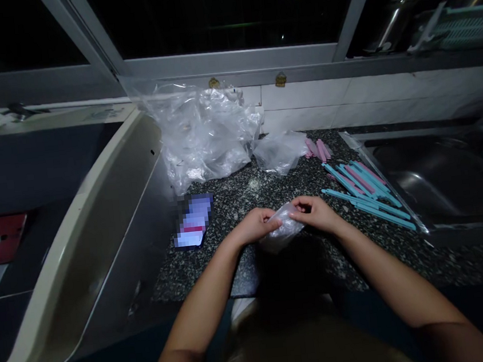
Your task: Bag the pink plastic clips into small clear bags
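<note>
Between my two hands, just above the front of the speckled dark counter, is a small clear plastic bag (287, 228). My left hand (260, 225) pinches its left side between thumb and fingers. On the other side, my right hand (315, 213) grips the bag's upper right edge the same way. The bag hangs down a little below my fingers, and I cannot make out anything inside it. To the right of my right hand lies a loose pile of blue and pink plastic strips (367, 185). Shorter pink pieces (319, 150) lie behind them.
A large heap of clear plastic bags (206, 133) rests against the back wall, with a smaller clear bag (281, 151) beside it. A lit phone (194, 220) lies left on the counter (237, 268). A metal sink (449, 182) is at right; a bulky beige-edged appliance (111, 217) stands left.
</note>
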The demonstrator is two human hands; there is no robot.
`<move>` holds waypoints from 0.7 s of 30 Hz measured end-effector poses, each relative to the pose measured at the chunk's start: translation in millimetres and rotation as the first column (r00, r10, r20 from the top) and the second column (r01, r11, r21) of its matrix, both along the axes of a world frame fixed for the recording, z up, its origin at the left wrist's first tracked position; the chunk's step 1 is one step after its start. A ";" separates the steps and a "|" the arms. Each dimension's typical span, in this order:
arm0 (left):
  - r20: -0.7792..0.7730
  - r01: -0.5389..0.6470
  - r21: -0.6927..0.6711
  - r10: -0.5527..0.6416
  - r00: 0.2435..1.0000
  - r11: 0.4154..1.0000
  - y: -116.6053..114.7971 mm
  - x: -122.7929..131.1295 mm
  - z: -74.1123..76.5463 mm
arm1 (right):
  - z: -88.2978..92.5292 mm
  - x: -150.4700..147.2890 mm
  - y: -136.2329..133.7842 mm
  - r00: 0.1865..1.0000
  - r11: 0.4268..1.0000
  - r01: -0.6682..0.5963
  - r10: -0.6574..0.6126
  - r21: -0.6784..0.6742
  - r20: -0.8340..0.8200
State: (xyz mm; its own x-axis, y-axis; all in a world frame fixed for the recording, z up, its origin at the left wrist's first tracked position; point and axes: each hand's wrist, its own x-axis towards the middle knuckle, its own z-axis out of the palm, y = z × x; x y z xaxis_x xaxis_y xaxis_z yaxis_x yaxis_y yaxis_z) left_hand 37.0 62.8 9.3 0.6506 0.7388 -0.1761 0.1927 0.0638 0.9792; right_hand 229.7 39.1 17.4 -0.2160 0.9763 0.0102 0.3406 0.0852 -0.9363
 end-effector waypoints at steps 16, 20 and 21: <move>-0.067 0.072 0.050 -0.069 0.995 0.996 4.2 -6.4 3.6 | 1.0 9.1 1.4 0.986 0.977 0.169 -0.169 0.129 -0.015; 0.089 -0.114 -0.005 0.114 0.989 0.993 -0.1 5.4 6.2 | 1.2 -0.5 -0.3 0.998 0.995 0.059 -0.061 0.079 0.019; 0.084 -0.132 -0.020 0.133 0.988 0.991 -0.8 8.2 4.8 | 1.2 -2.7 -0.3 0.998 0.996 0.052 -0.053 0.073 0.020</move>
State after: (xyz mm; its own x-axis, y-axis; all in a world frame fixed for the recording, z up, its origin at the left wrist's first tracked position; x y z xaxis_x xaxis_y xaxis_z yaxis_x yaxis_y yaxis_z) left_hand 45.2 62.0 14.2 0.5600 0.8172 -0.1362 0.0980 0.0979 0.9904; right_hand 227.0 38.8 18.6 -0.1654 0.9832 0.0769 0.3665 0.1337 -0.9208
